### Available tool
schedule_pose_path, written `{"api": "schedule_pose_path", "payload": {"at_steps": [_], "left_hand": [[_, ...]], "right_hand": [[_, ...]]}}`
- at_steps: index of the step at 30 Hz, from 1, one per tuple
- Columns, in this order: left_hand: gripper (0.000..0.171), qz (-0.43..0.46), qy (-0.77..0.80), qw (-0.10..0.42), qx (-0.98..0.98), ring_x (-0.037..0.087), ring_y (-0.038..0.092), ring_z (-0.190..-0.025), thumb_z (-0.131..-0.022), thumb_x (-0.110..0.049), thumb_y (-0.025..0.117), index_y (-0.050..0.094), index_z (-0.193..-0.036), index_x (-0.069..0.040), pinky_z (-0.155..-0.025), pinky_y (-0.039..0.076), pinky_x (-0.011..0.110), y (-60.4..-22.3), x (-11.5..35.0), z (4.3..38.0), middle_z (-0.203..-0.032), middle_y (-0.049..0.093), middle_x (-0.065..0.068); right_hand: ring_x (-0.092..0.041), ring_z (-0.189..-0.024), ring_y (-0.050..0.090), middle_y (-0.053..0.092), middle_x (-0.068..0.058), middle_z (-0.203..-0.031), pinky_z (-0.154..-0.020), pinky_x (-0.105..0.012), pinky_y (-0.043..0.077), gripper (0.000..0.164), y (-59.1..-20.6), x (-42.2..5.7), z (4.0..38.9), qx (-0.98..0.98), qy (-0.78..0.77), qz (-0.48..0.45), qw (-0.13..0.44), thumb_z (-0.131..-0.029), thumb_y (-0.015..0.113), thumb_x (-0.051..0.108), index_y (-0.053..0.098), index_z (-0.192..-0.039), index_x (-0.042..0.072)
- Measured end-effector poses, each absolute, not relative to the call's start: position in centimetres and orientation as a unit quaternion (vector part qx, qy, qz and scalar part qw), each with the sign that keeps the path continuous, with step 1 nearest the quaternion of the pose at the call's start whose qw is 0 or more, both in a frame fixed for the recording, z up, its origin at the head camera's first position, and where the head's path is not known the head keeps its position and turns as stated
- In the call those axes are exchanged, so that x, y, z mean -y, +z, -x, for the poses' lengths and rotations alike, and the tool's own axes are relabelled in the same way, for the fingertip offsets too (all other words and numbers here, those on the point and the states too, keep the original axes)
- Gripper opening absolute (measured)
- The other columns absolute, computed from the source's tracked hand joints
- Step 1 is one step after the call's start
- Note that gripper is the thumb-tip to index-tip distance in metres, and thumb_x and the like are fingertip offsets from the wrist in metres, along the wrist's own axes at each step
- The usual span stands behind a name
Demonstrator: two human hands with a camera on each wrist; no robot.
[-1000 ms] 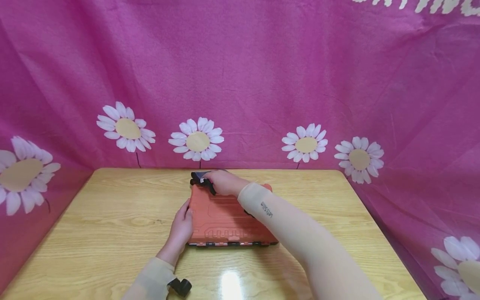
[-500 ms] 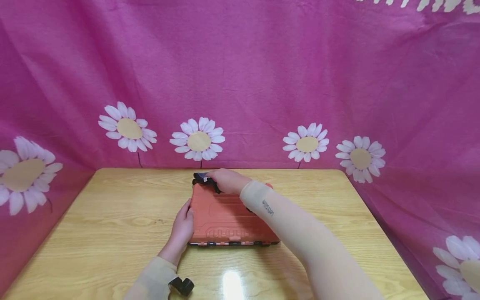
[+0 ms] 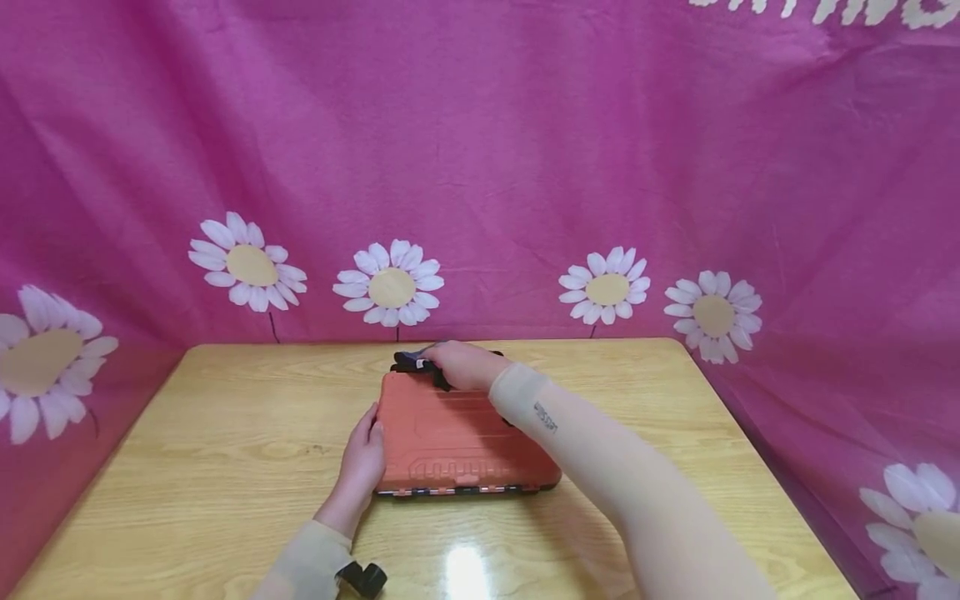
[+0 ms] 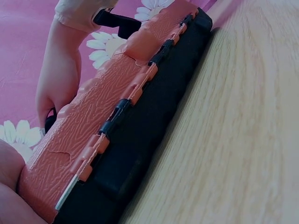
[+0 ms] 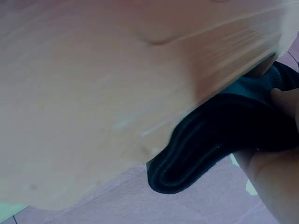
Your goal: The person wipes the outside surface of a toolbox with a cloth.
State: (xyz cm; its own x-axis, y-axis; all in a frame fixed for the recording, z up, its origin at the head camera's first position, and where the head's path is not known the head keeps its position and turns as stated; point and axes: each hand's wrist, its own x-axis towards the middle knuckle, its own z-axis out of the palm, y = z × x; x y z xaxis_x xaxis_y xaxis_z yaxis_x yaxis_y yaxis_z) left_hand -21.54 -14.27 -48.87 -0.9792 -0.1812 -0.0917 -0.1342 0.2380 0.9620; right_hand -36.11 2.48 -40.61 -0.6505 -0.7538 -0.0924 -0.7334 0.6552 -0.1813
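An orange plastic case [image 3: 465, 442] with a black base lies closed on the table, its hinge side facing me. My left hand [image 3: 363, 458] holds the case's left edge; in the left wrist view its fingers [image 4: 10, 172] touch the case's end. At the far left corner, my right hand [image 3: 467, 365] grips a black and dark blue piece [image 3: 412, 362] that looks like folded cloth, with a small white tag. In the right wrist view the black piece [image 5: 224, 130] hangs beside the case's broad surface [image 5: 93, 102]. My right forearm covers the case's right side.
The wooden table [image 3: 240, 450] extends around the case on all sides. A pink curtain [image 3: 480, 167] printed with daisies encloses the back and sides. A black wrist camera [image 3: 367, 578] is strapped to the left sleeve.
My right hand, with the black piece, has slid slightly right along the case's far edge. The left hand stays on the left edge. The head view has shifted a little.
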Motion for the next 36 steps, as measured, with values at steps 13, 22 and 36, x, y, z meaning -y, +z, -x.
{"api": "schedule_pose_path", "payload": {"at_steps": [13, 22, 36], "left_hand": [[0.052, -0.112, -0.61, 0.015, 0.785, 0.047, 0.018, -0.155, -0.112, -0.013, 0.028, 0.022, -0.162, 0.002, -0.127, 0.016, 0.059, -48.9, 14.4, 21.4, -0.166, 0.023, 0.03], [0.054, -0.107, -0.619, 0.008, 0.778, 0.046, 0.014, -0.156, -0.112, -0.013, 0.027, 0.018, -0.163, 0.003, -0.128, 0.014, 0.059, -48.9, 14.4, 21.5, -0.168, 0.019, 0.028], [0.053, -0.113, -0.617, 0.003, 0.779, 0.045, 0.014, -0.157, -0.113, -0.015, 0.027, 0.02, -0.163, 0.0, -0.128, 0.014, 0.059, -48.8, 14.3, 21.6, -0.168, 0.019, 0.027]], "right_hand": [[-0.021, -0.122, 0.064, 0.07, -0.007, -0.127, -0.107, -0.037, 0.051, 0.027, -41.6, -4.5, 36.7, -0.917, -0.055, 0.383, 0.101, -0.105, 0.055, 0.006, 0.068, -0.129, 0.01], [-0.021, -0.113, 0.066, 0.072, -0.008, -0.12, -0.104, -0.037, 0.053, 0.026, -41.2, -5.9, 36.8, -0.918, -0.035, 0.381, 0.099, -0.1, 0.06, 0.004, 0.069, -0.125, 0.01], [-0.02, -0.104, 0.067, 0.074, -0.006, -0.114, -0.099, -0.037, 0.055, 0.025, -41.1, -8.2, 37.0, -0.915, -0.046, 0.389, 0.09, -0.102, 0.056, 0.002, 0.072, -0.117, 0.011]]}}
